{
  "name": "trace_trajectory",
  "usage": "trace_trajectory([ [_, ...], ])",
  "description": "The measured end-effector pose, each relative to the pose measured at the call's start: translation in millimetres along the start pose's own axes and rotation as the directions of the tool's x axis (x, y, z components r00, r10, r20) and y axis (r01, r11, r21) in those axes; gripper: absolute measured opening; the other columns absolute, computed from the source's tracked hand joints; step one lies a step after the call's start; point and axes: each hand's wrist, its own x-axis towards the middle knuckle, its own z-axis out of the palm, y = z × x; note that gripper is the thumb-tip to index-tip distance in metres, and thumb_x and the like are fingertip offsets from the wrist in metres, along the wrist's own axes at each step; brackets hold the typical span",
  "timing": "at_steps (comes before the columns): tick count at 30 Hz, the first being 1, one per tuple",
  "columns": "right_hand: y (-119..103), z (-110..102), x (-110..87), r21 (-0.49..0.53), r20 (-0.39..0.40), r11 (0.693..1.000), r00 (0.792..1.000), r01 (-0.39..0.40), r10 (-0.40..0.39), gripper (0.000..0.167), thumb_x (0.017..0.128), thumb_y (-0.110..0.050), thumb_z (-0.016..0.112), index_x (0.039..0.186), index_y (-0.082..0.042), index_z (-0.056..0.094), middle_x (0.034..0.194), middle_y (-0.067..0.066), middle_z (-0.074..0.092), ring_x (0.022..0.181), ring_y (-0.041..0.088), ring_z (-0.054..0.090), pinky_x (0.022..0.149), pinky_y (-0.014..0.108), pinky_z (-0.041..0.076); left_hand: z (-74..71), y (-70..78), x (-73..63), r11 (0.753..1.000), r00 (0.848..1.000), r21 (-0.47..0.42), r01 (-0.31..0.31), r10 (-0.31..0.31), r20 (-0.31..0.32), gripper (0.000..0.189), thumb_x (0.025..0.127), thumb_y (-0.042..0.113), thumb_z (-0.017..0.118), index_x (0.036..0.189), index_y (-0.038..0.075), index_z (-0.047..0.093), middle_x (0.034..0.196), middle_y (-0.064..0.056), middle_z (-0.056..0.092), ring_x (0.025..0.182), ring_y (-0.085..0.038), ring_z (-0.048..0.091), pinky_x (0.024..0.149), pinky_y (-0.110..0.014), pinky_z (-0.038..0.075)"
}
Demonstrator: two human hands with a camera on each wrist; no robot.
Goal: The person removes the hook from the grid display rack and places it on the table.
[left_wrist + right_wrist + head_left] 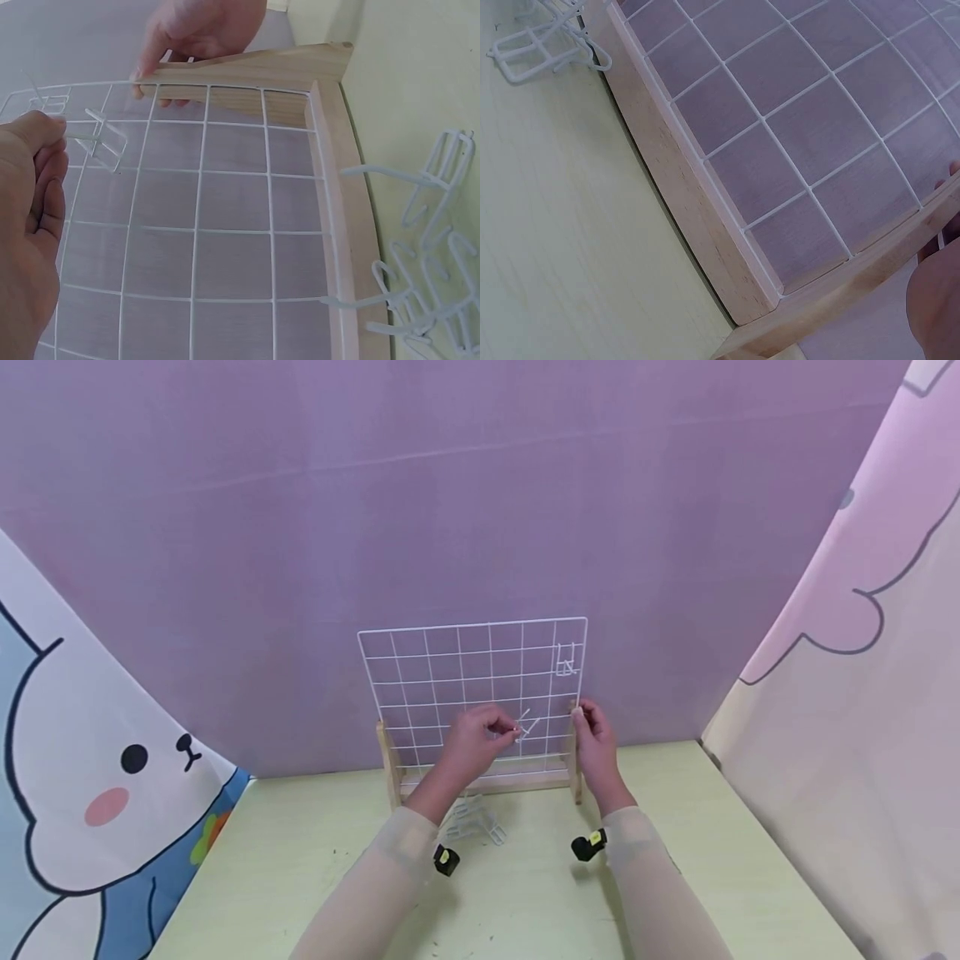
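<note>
A white wire grid panel (472, 626) stands upright in a light wooden stand (388, 764). In front of its lower right part, my left hand (472, 747) pinches a white wire hook (528, 727) by its prong between thumb and index finger. The left wrist view shows that hook's frame (112, 150) right at the grid wires. My right hand (597, 750) grips the right wooden upright (247, 69) of the stand near its top. Another white hook (566, 667) hangs on the grid near the upper right corner.
Several loose white hooks (474, 822) lie in a heap on the pale table (525, 902), before the stand. Behind the table hangs a purple backdrop (450, 527), with printed cloths on both sides. A black camera (588, 845) is fixed at the right wrist.
</note>
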Motion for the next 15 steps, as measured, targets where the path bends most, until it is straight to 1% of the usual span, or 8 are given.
trace_trajectory([
  [2,-0.3,0.0,0.6,0.005,-0.001,1.000,1.000,-0.003,0.003,0.040,0.119,-0.022,0.054,0.150,0.003,0.054,0.152,0.025,0.057,0.143,0.039,0.051,0.113,0.025,0.047,-0.4,-0.1,-1.8,1.000,1.000,-0.002,0.010,-0.009,0.014,0.011,0.096,0.005,0.087,0.094,0.014,0.081,0.093,0.008,0.077,0.086,-0.006,0.071,0.080,-0.025,0.063],
  [4,0.1,0.1,1.1,0.008,-0.004,1.000,1.000,-0.001,0.001,0.040,0.119,-0.022,0.054,0.149,0.005,0.053,0.151,0.026,0.057,0.142,0.040,0.052,0.115,0.029,0.047,-0.7,-0.5,-3.3,1.000,1.000,-0.005,0.017,-0.017,0.026,0.011,0.097,0.005,0.086,0.094,0.015,0.081,0.094,0.006,0.077,0.087,-0.007,0.071,0.081,-0.025,0.063],
  [8,1.6,0.5,1.5,0.016,-0.009,1.000,1.000,0.008,-0.008,0.041,0.119,-0.023,0.055,0.147,0.006,0.053,0.148,0.027,0.057,0.139,0.041,0.052,0.123,0.048,0.043,-0.9,-1.9,-6.1,0.999,0.998,-0.010,0.038,-0.037,0.049,0.009,0.097,0.004,0.085,0.097,0.013,0.082,0.096,0.002,0.078,0.088,-0.008,0.072,0.082,-0.025,0.063],
  [11,2.5,1.1,1.3,0.022,-0.006,1.000,1.000,0.019,-0.019,0.041,0.119,-0.024,0.054,0.147,0.006,0.053,0.146,0.027,0.057,0.137,0.041,0.051,0.125,0.057,0.039,-0.4,-3.8,-8.0,0.999,0.997,-0.015,0.049,-0.048,0.062,0.009,0.096,0.003,0.085,0.097,0.011,0.082,0.097,0.001,0.078,0.089,-0.009,0.072,0.083,-0.025,0.064],
  [15,2.8,1.5,1.2,0.023,-0.006,0.999,0.999,0.033,-0.033,0.040,0.119,-0.025,0.054,0.146,0.005,0.054,0.144,0.027,0.057,0.134,0.040,0.051,0.124,0.057,0.039,0.6,-7.2,-9.9,0.999,0.996,-0.004,0.046,-0.045,0.071,0.009,0.097,0.005,0.086,0.097,0.013,0.082,0.096,0.004,0.076,0.089,-0.008,0.071,0.083,-0.025,0.063],
])
